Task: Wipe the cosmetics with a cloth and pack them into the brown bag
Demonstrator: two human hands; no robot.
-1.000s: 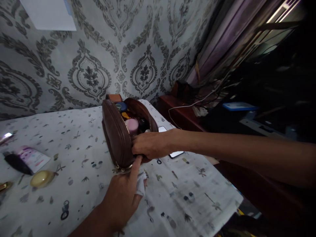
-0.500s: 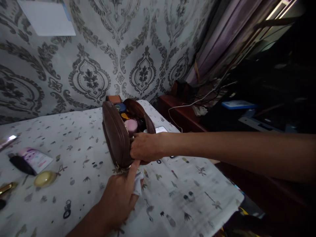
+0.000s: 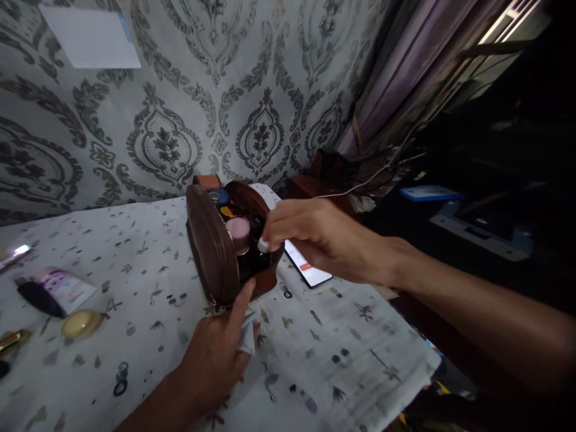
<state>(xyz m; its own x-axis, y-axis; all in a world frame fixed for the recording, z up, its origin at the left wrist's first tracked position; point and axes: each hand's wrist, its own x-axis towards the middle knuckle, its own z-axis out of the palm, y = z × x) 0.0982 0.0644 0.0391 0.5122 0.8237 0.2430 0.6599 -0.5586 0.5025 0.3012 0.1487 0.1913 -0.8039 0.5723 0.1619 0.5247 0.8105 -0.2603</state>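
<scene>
An unzipped brown bag (image 3: 209, 246) stands on the patterned white cloth (image 3: 148, 336), holding a pink-capped container (image 3: 239, 233), a blue round item (image 3: 221, 196) and dark items. My left hand (image 3: 220, 354) has its index finger stretched to the bag's near end, while its other fingers are wrapped round a white tissue (image 3: 247, 337). Over the bag's right edge, my right hand (image 3: 310, 231) pinches a small white cap (image 3: 263, 245); what lies below the cap is hard to make out.
Right of the bag lies a lit phone (image 3: 310, 270). At the left are a yellow oval item (image 3: 81, 324), a black item (image 3: 41, 299), a pink-and-white packet (image 3: 69, 288) and a gold item (image 3: 12, 341). A patterned wall (image 3: 180, 90) rises behind.
My right hand has risen out of the bag's near end and moved up and right, now with the white cap at its fingertips. More of the phone shows. My left hand has barely moved.
</scene>
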